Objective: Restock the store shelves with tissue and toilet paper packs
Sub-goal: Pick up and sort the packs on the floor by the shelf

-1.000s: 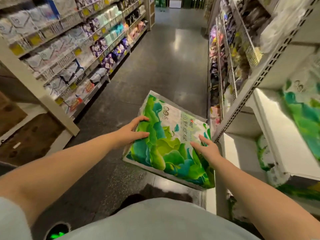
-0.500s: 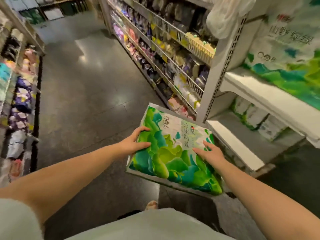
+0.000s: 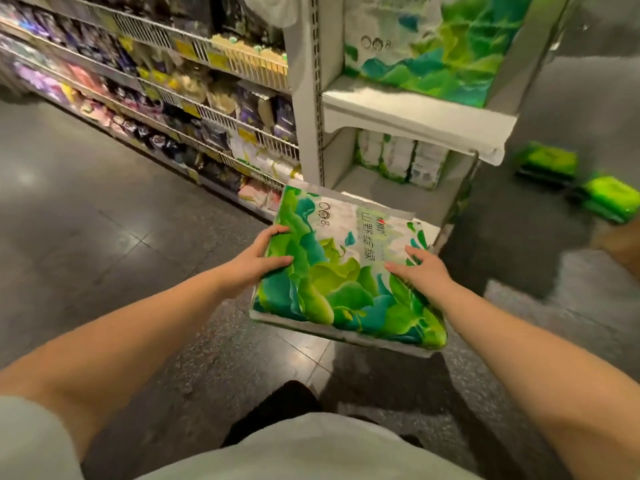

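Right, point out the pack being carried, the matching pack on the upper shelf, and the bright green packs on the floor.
carried pack [image 3: 332, 271]: head view, middle of its printed top face.
upper-shelf pack [image 3: 433, 46]: head view, middle of its green front face.
floor packs [image 3: 550, 161]: head view, top of the farther one.

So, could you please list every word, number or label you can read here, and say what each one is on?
"山野绿" in large characters, partly hidden: held pack, gripped by the left hand and right hand.
"8" beside small circles: same pack.
"8" beside circles: shelf pack; its upper text is cut off.
Yellow price tags: too blurred to read.
Aisle goods: labels unreadable.
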